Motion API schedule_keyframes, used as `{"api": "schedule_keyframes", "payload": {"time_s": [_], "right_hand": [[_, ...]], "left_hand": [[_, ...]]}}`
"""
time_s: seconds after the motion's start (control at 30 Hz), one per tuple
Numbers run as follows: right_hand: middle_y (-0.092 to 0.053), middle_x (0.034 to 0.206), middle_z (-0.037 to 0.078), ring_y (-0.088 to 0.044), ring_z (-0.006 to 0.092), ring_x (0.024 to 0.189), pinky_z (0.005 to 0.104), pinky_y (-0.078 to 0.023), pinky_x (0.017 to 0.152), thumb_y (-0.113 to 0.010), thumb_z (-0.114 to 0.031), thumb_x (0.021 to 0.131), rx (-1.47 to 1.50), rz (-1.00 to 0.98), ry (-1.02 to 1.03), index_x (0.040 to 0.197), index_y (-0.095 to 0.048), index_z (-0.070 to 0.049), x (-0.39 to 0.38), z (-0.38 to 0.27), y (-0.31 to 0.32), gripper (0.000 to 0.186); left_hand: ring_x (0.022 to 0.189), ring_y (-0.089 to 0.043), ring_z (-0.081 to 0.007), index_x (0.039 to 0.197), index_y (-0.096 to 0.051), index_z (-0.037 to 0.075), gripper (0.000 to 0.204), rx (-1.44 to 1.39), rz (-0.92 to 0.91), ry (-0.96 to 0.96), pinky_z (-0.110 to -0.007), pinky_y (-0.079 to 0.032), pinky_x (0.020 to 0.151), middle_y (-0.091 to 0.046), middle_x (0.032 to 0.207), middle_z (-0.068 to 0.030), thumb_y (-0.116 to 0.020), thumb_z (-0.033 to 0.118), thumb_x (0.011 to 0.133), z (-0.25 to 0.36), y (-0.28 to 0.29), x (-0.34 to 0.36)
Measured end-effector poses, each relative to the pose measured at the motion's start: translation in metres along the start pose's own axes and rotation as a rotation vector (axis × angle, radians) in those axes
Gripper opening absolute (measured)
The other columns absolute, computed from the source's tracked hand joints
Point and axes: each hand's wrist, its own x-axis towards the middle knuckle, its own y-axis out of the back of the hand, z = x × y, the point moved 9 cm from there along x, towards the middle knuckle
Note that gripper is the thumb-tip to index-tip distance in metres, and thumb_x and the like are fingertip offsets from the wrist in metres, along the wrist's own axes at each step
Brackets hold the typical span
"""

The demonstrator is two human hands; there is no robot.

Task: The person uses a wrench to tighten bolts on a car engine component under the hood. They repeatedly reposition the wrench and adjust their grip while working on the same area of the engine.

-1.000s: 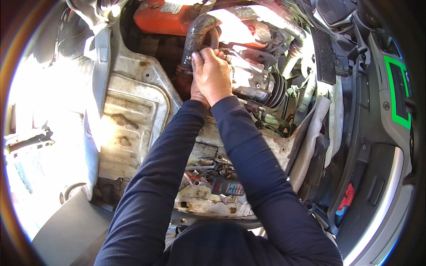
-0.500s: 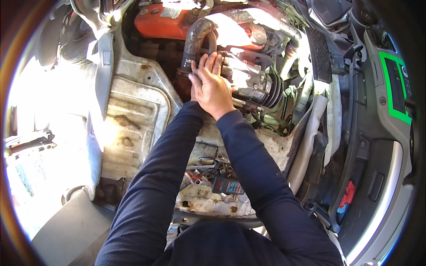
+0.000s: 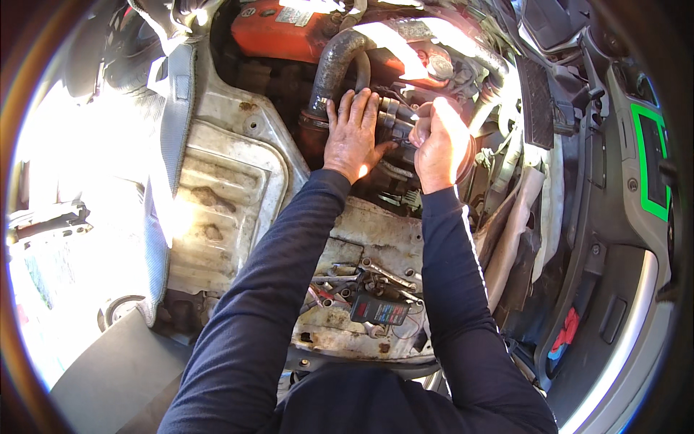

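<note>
My left hand (image 3: 352, 137) lies with its fingers stretched forward against the engine, beside the lower end of a thick dark pipe (image 3: 329, 72). Its thumb points right, toward a metal engine unit (image 3: 390, 119). Just to the right, my right hand (image 3: 439, 148) is closed like a fist over that unit. Whatever its fingers hold, if anything, is hidden, and bright sun washes out part of the hand. Behind both hands is a red engine cover (image 3: 278, 32).
On the worn metal panel nearer me lie several wrenches (image 3: 390, 273) and a dark flat case (image 3: 379, 309). A ribbed metal panel (image 3: 224, 181) is at left. A dashboard with a green-edged panel (image 3: 654, 163) runs along the right, with a red cloth (image 3: 567, 327) in a pocket.
My hands, together by the pipe before, have come apart. The right one has moved right and closed over the metal unit; the left lies flatter. The view has shifted slightly.
</note>
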Motion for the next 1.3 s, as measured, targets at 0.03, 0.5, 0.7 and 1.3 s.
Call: {"api": "schedule_keyframes", "payload": {"time_s": [0.03, 0.5, 0.7, 1.3], "right_hand": [[-0.045, 0.06, -0.003, -0.037, 0.0079, 0.051, 0.028, -0.033, 0.053, -0.054, -0.028, 0.115, -0.058, 0.01, -0.007, 0.095, -0.067, -0.001, 0.001, 0.002, -0.003, 0.036], [-0.064, 0.147, 0.029, -0.054, 0.0515, 0.142, 0.0588, -0.033, 0.126, -0.053, -0.053, 0.103, -1.497, 0.043, 0.401, 0.136, -0.07, 0.0, -0.019, -0.027, -0.129, 0.065], [-0.049, 0.148, 0.05, -0.037, 0.0662, 0.147, 0.0683, -0.027, 0.126, -0.049, -0.056, 0.104, -1.316, -0.164, 0.309, 0.138, -0.068, 0.004, -0.016, 0.069, -0.144, 0.072], [-0.042, 0.161, 0.042, -0.036, 0.0566, 0.155, 0.0594, -0.03, 0.129, -0.057, -0.054, 0.098, -1.389, -0.417, 0.041, 0.153, -0.052, 0.007, -0.019, 0.07, -0.143, 0.082]], "left_hand": [[0.16, -0.027, -0.039, 0.166, -0.038, 0.004, 0.107, 0.002, -0.007, -0.001, -0.07, -0.017, 0.13, -0.034, 0.171, -0.0134, -0.085, 0.054, 0.084, 0.0, 0.0, -0.001], [0.16, -0.026, -0.0429, 0.165, -0.035, 0.001, 0.11, 0.209, 0.004, -0.096, -0.068, -0.018, 0.13, -0.033, 0.171, -0.0165, -0.09, 0.044, 0.08, -0.004, -0.009, -0.011], [0.159, -0.026, -0.0433, 0.165, -0.035, 0.001, 0.109, 0.127, 0.02, -0.092, -0.067, -0.017, 0.131, -0.034, 0.171, -0.016, -0.09, 0.043, 0.08, -0.008, -0.009, -0.017], [0.158, -0.028, -0.0446, 0.163, -0.039, 0.003, 0.097, 0.118, 0.024, -0.126, -0.062, -0.019, 0.131, -0.037, 0.168, -0.018, -0.081, 0.049, 0.088, -0.011, -0.024, -0.007]]}}
